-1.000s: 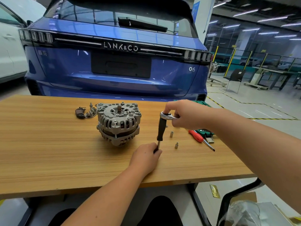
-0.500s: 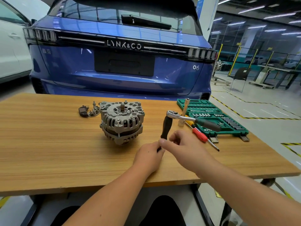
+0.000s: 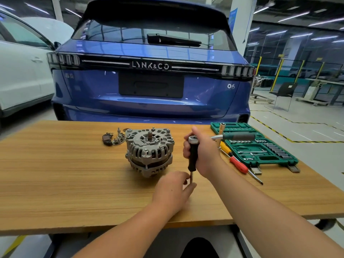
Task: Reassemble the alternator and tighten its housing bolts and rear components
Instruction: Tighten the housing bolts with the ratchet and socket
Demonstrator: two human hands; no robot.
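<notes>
Alternator (image 3: 150, 151) sits mid-bench, housing together but untouched; right hand (image 3: 202, 153) clenched round ratchet handle (image 3: 192, 155), left hand (image 3: 172, 190) pinching its lower tip, rear parts (image 3: 113, 138) loose beside — tightening prob. not begun.

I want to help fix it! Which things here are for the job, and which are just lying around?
For the job: alternator, black-handled driver in the right hand, left hand at its tip, small rear parts, socket set.

Lying about: red screwdriver, blue car.
</notes>
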